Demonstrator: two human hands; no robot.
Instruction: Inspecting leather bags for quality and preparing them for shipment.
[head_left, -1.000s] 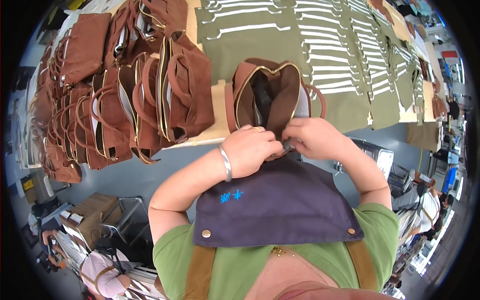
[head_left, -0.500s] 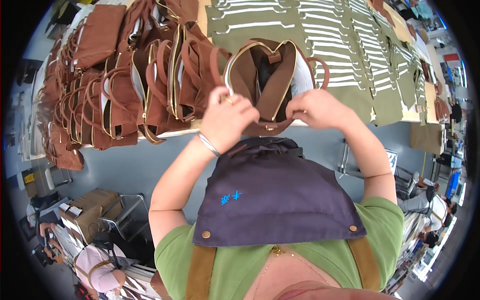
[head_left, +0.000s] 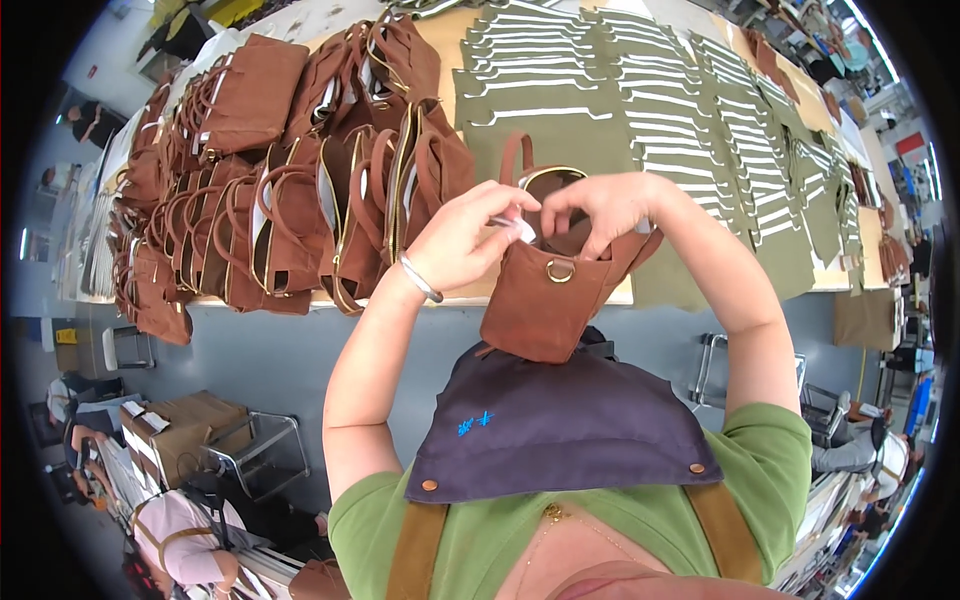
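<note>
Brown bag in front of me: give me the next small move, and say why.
Perhaps ease the left grip slightly outward to bare the mouth of the bag: the right grip has fingers dipped into it, a white piece shows beside the left one, and together they cover much of the opening.

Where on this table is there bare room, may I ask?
Narrow strips of table show between brown bags and olive panels, and right of the handled bag, near the front edge. Bags crowd the left; panels, the right.
</note>
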